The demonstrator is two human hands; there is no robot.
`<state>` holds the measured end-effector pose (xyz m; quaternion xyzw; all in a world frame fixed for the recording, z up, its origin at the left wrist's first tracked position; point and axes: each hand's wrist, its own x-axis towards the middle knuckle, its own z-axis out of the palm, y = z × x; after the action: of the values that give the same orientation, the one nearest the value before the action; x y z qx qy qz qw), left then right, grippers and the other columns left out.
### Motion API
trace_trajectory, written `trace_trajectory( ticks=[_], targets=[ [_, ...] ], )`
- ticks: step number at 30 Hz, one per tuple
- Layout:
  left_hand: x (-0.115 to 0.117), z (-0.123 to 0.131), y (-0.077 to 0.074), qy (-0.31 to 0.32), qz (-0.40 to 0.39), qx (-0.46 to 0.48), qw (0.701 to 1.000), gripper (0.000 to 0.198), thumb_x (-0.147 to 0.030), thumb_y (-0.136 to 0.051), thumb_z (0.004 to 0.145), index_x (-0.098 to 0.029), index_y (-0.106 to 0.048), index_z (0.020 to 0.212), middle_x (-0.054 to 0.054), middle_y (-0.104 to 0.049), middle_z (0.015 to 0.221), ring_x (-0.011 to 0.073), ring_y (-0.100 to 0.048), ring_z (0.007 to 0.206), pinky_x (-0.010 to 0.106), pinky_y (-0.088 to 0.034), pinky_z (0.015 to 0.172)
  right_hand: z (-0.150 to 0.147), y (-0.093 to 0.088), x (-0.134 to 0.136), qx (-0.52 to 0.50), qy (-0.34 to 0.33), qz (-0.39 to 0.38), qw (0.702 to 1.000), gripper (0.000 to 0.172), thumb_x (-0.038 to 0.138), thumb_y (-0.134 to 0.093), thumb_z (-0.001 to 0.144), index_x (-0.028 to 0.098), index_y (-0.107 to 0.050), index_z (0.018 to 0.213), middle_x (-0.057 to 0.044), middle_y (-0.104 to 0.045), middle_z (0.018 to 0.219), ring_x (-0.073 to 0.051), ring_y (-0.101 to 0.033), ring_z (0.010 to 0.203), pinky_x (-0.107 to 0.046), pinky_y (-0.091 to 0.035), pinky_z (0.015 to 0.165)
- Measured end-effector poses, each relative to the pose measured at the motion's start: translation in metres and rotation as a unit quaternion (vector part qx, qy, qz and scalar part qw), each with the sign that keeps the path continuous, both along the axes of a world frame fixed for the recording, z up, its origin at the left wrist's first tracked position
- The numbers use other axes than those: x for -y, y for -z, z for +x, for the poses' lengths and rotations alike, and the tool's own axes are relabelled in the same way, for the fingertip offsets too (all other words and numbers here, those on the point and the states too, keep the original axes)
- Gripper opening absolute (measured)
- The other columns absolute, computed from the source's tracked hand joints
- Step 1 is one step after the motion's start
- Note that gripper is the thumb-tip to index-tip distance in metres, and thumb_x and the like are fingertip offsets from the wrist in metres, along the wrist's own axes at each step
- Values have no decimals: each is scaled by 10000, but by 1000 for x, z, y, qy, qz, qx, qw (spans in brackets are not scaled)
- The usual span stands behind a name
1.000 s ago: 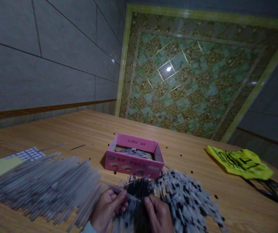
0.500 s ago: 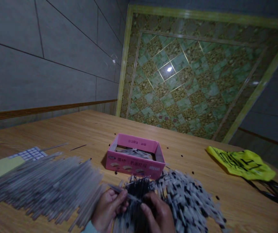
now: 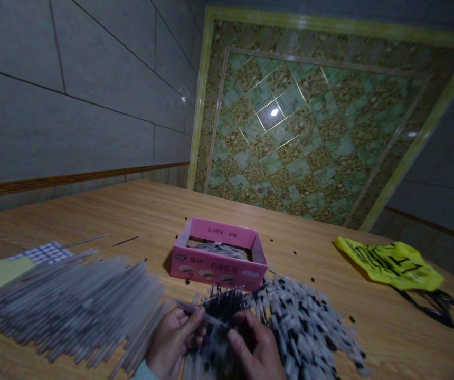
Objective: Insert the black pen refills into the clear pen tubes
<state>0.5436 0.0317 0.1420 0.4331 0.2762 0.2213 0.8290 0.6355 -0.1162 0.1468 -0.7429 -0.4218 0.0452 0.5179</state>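
The left hand (image 3: 177, 338) is pinched closed, with a thin tube (image 3: 213, 319) between its thumb and finger. The tube slants across, just on the near side of the pink box (image 3: 217, 269). A pale blue sleeve (image 3: 145, 371) shows at the left wrist.

The right hand (image 3: 256, 343) is also on the near side of the pink box, at the other end of the tube. Its fingers are bent and its thumb is close to them. I cannot tell if it has hold of anything, because that spot is dark and blurry.

Under the hands, close in front of the pink box, is a bunch of thin black sticks (image 3: 224, 302). To the right of the box, on the near side, is a big heap of short whitish pieces (image 3: 306, 322) with black bits mixed in. To the left of the box, nearer the person, lies a wide pile of long clear tubes (image 3: 80, 303).

Inside the pink box are more thin pale pieces (image 3: 223, 249). Far left of the box is a blue and white checked sheet (image 3: 50, 253). Far right of it, a bright yellow bag (image 3: 389, 266) with black writing lies on the wooden surface (image 3: 298, 227).
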Motion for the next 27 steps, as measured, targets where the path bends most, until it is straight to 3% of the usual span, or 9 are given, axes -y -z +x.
trace_trajectory(
  ticks=[4,7,11,13,15,17,20,23,27],
  targets=[
    [-1,0,1,9,-6,-6,1000,313,-334,-778,547,-125,-576,662,-12,-614,512,76,-543,451,164,-419,424,-1,-8,4,151,5,-26,988,167,319,-471,845,192,-575,818,-23,-591,704,-150,-574,648,-197,-414,593],
    [-1,0,2,19,5,-2,1000,305,-339,-772,558,-127,-581,664,-10,-618,520,77,-548,465,163,-416,433,-2,-5,3,154,-1,-34,988,228,335,-442,858,190,-570,738,-11,-561,644,-141,-551,601,-195,-385,555],
    [0,0,0,27,21,6,999,302,-352,-773,550,-133,-594,659,-15,-605,502,77,-537,464,162,-395,424,-4,6,-3,-34,-35,-9,999,379,469,-449,835,173,-505,606,17,-474,542,-122,-464,519,-194,-334,485],
    [1,0,-1,26,20,7,999,304,-361,-777,536,-135,-604,643,-21,-587,481,77,-526,458,158,-381,412,-6,10,-7,-173,-73,12,982,415,537,-473,803,173,-476,602,29,-456,509,-109,-431,469,-190,-318,444],
    [0,-1,-3,26,14,12,999,299,-361,-780,529,-134,-623,646,-26,-576,479,69,-515,456,149,-372,408,-5,9,-8,-238,-98,11,966,445,568,-459,803,169,-478,608,23,-477,504,-107,-434,449,-194,-322,430],
    [-1,-1,-4,29,1,15,999,293,-356,-777,537,-128,-646,667,-25,-575,493,61,-507,456,143,-374,412,0,4,-3,-185,-61,-4,981,458,555,-430,827,167,-492,590,11,-498,515,-122,-465,475,-203,-330,447],
    [-4,-2,-5,32,-23,11,999,294,-352,-754,578,-134,-677,759,-7,-607,550,78,-535,501,156,-405,443,19,-7,10,13,96,-62,993,330,423,-460,852,176,-565,660,-17,-567,618,-171,-536,606,-235,-363,538],
    [-7,-4,-5,28,-7,14,999,320,-368,-710,632,-152,-688,867,41,-682,746,131,-593,663,191,-451,518,41,-10,25,165,203,-152,953,153,198,-476,821,194,-629,822,-62,-622,831,-222,-558,805,-279,-393,692],
    [-9,-6,-5,29,93,27,995,347,-390,-644,695,-160,-689,951,76,-680,1002,217,-571,966,239,-466,688,56,-1,30,236,219,-232,918,325,52,-434,767,197,-648,966,-71,-620,937,-233,-524,905,-284,-385,755]
  ],
)
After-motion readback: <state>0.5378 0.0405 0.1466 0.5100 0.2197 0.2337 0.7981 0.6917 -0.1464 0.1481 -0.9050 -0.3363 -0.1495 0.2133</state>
